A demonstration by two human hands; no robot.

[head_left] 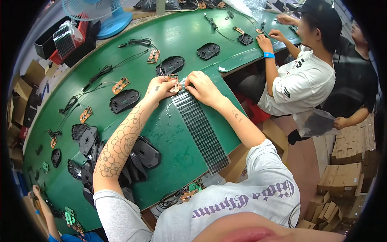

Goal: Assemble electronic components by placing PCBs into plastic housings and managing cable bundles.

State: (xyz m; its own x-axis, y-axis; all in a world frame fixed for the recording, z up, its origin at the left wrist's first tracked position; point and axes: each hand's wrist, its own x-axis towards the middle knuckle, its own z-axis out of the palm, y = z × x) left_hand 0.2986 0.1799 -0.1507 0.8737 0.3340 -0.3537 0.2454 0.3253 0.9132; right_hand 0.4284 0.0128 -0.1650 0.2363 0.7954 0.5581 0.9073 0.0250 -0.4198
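My left hand (pixel 160 88) is closed on a small tan circuit board (pixel 174 87), which carries components and a thin wire. Close beside it, my right hand (pixel 203 88) has its fingertips pinched together at the far end of a long clear sheet of round black dots (pixel 201 129). What lies between those fingertips is too small to make out. The sheet runs across the green table toward my body. Just beyond my hands sits a black mouse shell (pixel 172 65).
Cabled circuit boards (pixel 120 85) and shells (pixel 124 101) line the green table (pixel 169 133). A heap of black mouse covers (pixel 146 152) lies by my left forearm. A blue fan (pixel 115 24) stands at the back. A co-worker in white (pixel 302 76) sits at the right, near cardboard boxes (pixel 340 177).
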